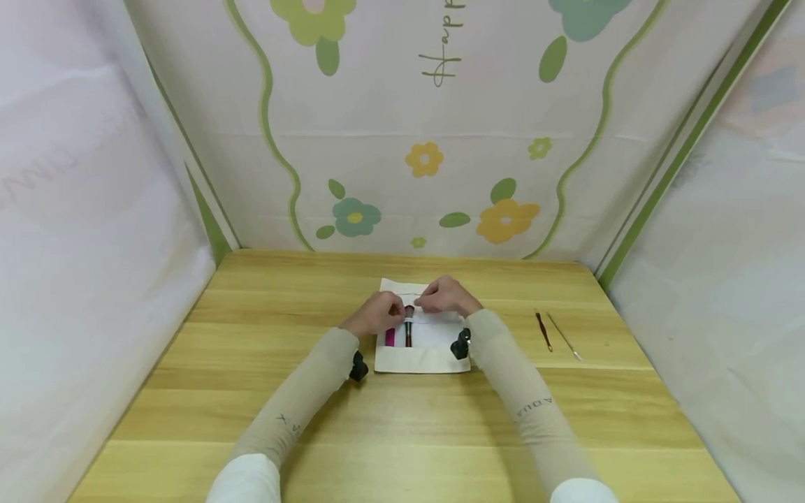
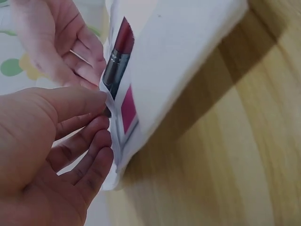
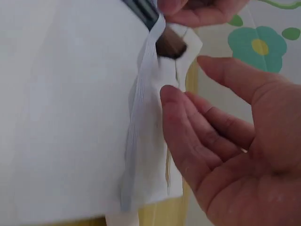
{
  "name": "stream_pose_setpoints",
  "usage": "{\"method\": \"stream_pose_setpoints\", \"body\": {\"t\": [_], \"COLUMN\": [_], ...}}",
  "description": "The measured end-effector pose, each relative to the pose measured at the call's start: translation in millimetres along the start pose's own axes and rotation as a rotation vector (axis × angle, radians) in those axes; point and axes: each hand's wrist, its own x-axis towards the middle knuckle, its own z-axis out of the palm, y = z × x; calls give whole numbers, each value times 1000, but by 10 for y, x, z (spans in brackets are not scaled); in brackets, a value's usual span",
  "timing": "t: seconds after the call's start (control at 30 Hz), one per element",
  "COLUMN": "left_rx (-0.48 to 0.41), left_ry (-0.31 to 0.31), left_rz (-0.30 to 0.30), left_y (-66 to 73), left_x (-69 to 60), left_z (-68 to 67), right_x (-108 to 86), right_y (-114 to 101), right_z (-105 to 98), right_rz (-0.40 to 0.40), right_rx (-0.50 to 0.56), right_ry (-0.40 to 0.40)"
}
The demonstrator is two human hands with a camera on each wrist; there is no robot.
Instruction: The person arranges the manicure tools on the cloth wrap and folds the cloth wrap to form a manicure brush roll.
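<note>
Near the middle of the surface (image 1: 390, 433), between the person's two hands, lies a pale cloth case (image 1: 421, 360) with a brush (image 1: 409, 334) in it. The brush lies with its bristles (image 3: 170, 45) at the far end, a white band (image 3: 135, 108) passing over its dark ferrule, and the lower end of its red handle (image 2: 124, 38) going behind the near flap. Just left of it shows a pink item (image 1: 390, 337), mostly covered.

The left hand (image 1: 376, 313) pinches the band beside the brush, thumb against fingertips. The right hand (image 1: 444, 296) is spread, thumb and forefinger apart near the bristles, holding nothing.

As to handling, the brush is probably light and stiff, its handle smooth and perhaps slippery; the ferrule or handle looks the best place to hold, since the bristles seem soft and could splay. The case looks limp and likely to buckle, and the band probably stretches, so it is best lifted by its edge.

Well apart to the right lie a dark tool (image 1: 544, 331) and a thin metal tool (image 1: 563, 335).
</note>
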Motion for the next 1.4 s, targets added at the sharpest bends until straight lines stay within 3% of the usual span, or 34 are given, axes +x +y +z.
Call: {"method": "stream_pose_setpoints", "body": {"t": [0.13,0.23,0.53,0.73,0.87,1.0,1.4], "left_rx": [-20,-16,18,171,291,356,352], "left_ry": [12,10,-34,-17,-14,-2,17], "left_rz": [11,18,86,140,188,212,239], "left_y": [39,72,129,182,232,257,243], "left_x": [6,12,64,96,111,111,105], "left_z": [-13,-15,61,108,131,155,186], "right_x": [-88,-171,-558,-754,-840,-866,-861], "right_y": [165,374,1009,1255,1418,1570,1717], "right_z": [-261,-477,-1141,-1463,-1552,-1543,-1462], "right_rz": [-100,-132,-107,-87,-66,-39,22], "right_rx": [-105,-186,-333,-413,-443,-460,-462], "right_ry": [-4,17,75,113,121,124,172]}}
